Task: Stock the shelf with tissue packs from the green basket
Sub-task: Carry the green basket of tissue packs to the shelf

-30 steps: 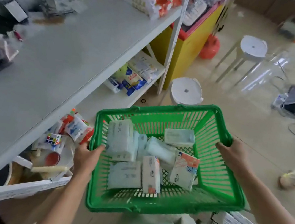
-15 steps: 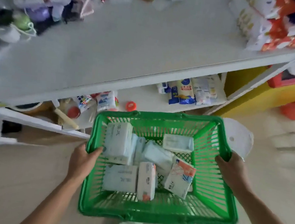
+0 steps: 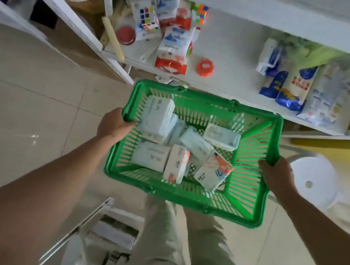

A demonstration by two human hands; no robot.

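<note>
A green plastic basket (image 3: 249, 185) hangs in front of me above the tiled floor, close to the front edge of the white lower shelf (image 3: 229, 57). Several tissue packs lie loose inside it: pale blue-white ones (image 3: 156, 116) on the left and middle, and orange-trimmed ones (image 3: 213, 172) near the front. My left hand (image 3: 113, 124) grips the basket's left rim. My right hand (image 3: 276, 175) grips its right rim. Both arms reach forward from below.
The lower shelf holds red-and-white tissue packs (image 3: 174, 50), puzzle cubes (image 3: 147, 19), an orange lid (image 3: 204, 67) and blue-and-white bags (image 3: 292, 87). A white round stool (image 3: 313, 182) stands right of the basket. Boxes and a metal rail (image 3: 76, 228) lie by my legs.
My view has tipped downward and nearer the lower shelf; the upper shelf has left the frame. The basket stays held by both hands, now closer to the shelf edge.
</note>
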